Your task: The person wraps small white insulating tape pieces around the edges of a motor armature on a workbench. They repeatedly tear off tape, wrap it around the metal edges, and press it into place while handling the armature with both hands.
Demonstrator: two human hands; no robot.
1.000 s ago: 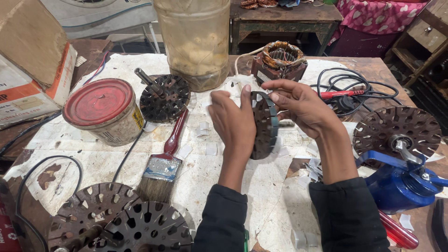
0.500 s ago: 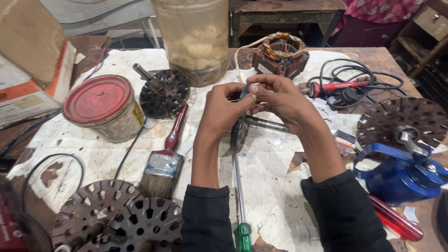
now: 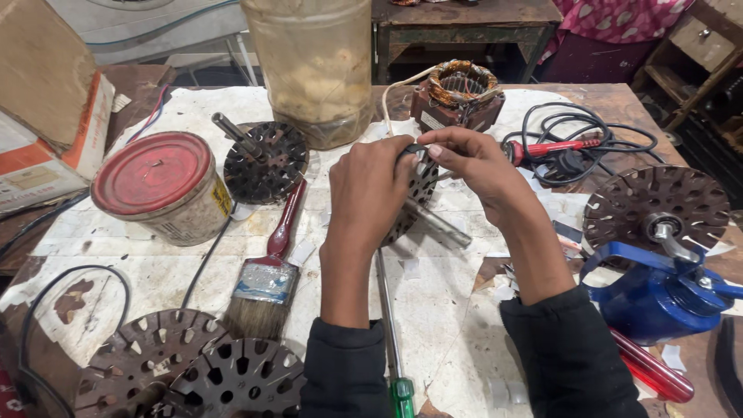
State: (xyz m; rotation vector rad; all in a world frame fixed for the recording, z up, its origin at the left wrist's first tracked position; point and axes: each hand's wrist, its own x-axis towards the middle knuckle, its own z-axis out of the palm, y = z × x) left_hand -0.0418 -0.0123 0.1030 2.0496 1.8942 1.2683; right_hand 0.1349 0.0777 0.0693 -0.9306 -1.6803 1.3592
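Hands at mid-worktop: left hand (image 3: 370, 193) grips a slotted metal disc (image 3: 416, 193) upright by its rim; right hand (image 3: 472, 166) pinches its top edge, work unfinished.

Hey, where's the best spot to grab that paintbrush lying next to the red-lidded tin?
Probably the paintbrush's narrow red handle, taken from above, fingers closing across its width. It lies flat on the table, bristles toward the person, handle bare.
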